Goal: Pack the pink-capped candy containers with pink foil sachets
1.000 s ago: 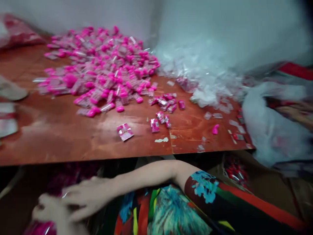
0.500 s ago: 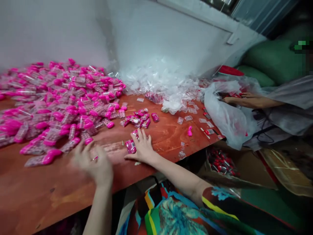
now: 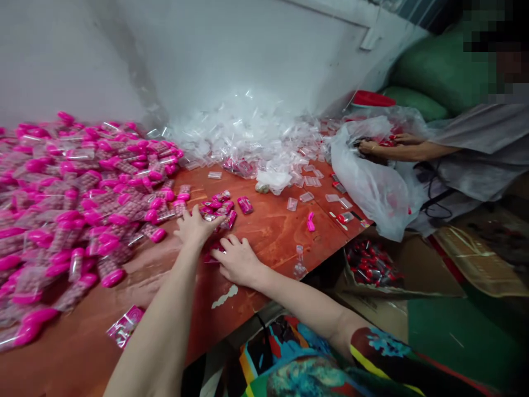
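Note:
My left hand (image 3: 194, 227) lies flat on the red-brown table (image 3: 264, 242), fingers spread, touching a small cluster of pink packets (image 3: 221, 205). Just below it my right hand (image 3: 236, 260) rests palm down, fingers curled over one pink packet whose edge peeks out at its left. To the left spreads a large heap of pink-capped items in clear bags (image 3: 78, 198). One more pink packet (image 3: 124, 326) lies near the table's front edge beside my left forearm.
A pile of empty clear bags (image 3: 252, 138) sits against the white wall. At the right another person's hands (image 3: 382, 146) reach into a white plastic sack (image 3: 372, 182). A box of red items (image 3: 370, 267) stands below the table's corner. Loose small bags dot the right side.
My left hand has reached forward and to the right onto the cluster of pink packets. My right hand pulled a little back toward me over its packet. The view shifted right.

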The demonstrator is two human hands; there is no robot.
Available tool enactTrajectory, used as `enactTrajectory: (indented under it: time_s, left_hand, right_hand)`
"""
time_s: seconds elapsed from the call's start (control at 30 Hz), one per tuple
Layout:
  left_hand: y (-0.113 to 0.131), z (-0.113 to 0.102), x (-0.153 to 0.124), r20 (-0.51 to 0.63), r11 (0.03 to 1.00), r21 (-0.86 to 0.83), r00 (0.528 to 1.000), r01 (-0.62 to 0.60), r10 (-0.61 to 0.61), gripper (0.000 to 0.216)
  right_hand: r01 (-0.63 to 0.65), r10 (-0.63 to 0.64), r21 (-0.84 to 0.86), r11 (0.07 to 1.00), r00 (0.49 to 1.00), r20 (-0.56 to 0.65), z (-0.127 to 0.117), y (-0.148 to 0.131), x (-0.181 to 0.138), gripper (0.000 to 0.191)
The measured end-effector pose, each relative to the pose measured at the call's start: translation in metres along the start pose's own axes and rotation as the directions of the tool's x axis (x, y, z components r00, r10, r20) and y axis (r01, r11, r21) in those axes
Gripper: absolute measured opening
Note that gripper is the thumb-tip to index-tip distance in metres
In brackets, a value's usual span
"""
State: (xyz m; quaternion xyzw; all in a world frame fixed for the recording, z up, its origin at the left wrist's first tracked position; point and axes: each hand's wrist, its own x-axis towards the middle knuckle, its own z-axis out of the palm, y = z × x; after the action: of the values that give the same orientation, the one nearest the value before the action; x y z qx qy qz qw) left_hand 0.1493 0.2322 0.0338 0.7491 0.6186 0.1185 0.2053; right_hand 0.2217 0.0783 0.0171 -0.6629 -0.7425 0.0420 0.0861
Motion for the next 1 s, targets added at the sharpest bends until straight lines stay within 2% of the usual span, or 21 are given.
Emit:
enactTrajectory:
  time_s: [0.13,0.2,0.27,0.3,0.33,0.4,0.47,0.5,0.53,0.63,0.73,0.83,0.9,1.0]
  left_hand:
    - [-0.003,0.008,0.003,-0.011,0.993,0.107,0.999,-0.045,0.047,0.086]
    - [-0.008,0.009,0.005,0.001,0.988,0.116,0.995,-0.097,0.098,0.079]
    - [-0.014,0.009,0.005,0.021,0.979,0.131,0.988,-0.154,0.152,0.075]
    - [-0.017,0.009,0.005,0.028,0.974,0.138,0.984,-0.178,0.176,0.074]
    - [-0.019,0.010,0.003,0.034,0.970,0.140,0.980,-0.197,0.194,0.072]
    - [-0.025,0.011,-0.005,0.046,0.971,0.111,0.977,-0.212,0.208,0.068]
    - [-0.030,0.013,-0.018,0.036,0.984,0.032,0.984,-0.177,0.176,0.064]
    - [-0.032,0.014,-0.025,0.016,0.990,-0.016,0.990,-0.140,0.140,0.063]
    - [-0.034,0.017,-0.034,-0.011,0.993,-0.064,0.995,-0.102,0.102,0.062]
    - [-0.036,0.026,-0.058,-0.084,0.978,-0.195,0.995,-0.070,0.054,0.062]
    - [-0.034,0.041,-0.081,-0.113,0.913,-0.398,0.993,-0.084,0.042,0.061]
    - [-0.035,0.052,-0.113,-0.131,0.773,-0.634,0.988,-0.018,-0.085,0.063]
    - [-0.042,0.050,-0.143,-0.169,0.692,-0.722,0.972,-0.010,-0.162,0.061]
    - [-0.066,0.037,-0.199,-0.328,0.684,-0.721,0.923,-0.107,-0.203,0.061]
  right_hand:
    - [-0.003,0.005,0.072,0.997,0.999,-0.035,-0.001,0.034,-0.003,0.033]
    - [-0.035,0.061,0.236,0.971,0.993,-0.104,-0.001,0.057,-0.003,0.035]
    - [-0.060,0.170,0.491,0.869,0.969,-0.182,-0.001,0.080,-0.003,0.036]
    - [-0.071,0.243,0.633,0.771,0.952,-0.189,-0.001,0.091,-0.003,0.036]
    - [-0.086,0.320,0.769,0.634,0.934,-0.160,0.000,0.099,-0.003,0.037]
    - [-0.134,0.435,0.952,0.274,0.901,0.002,0.003,0.109,-0.005,0.043]
    - [-0.167,0.461,0.985,-0.053,0.871,0.172,0.007,0.108,-0.006,0.054]
    - [-0.168,0.456,0.973,-0.159,0.861,0.224,0.009,0.103,-0.007,0.059]
    - [-0.167,0.454,0.960,-0.226,0.854,0.255,0.011,0.096,-0.007,0.061]
    - [-0.168,0.480,0.942,-0.289,0.826,0.295,0.015,0.069,-0.005,0.060]
    - [-0.179,0.497,0.929,-0.323,0.803,0.328,0.019,0.044,-0.002,0.061]
    - [-0.228,0.438,0.914,-0.335,0.822,0.365,0.023,0.019,-0.009,0.058]
    - [-0.254,0.408,0.918,-0.303,0.837,0.366,0.024,-0.003,-0.024,0.054]
    - [-0.269,0.342,0.935,-0.233,0.877,0.338,0.023,-0.043,-0.047,0.049]
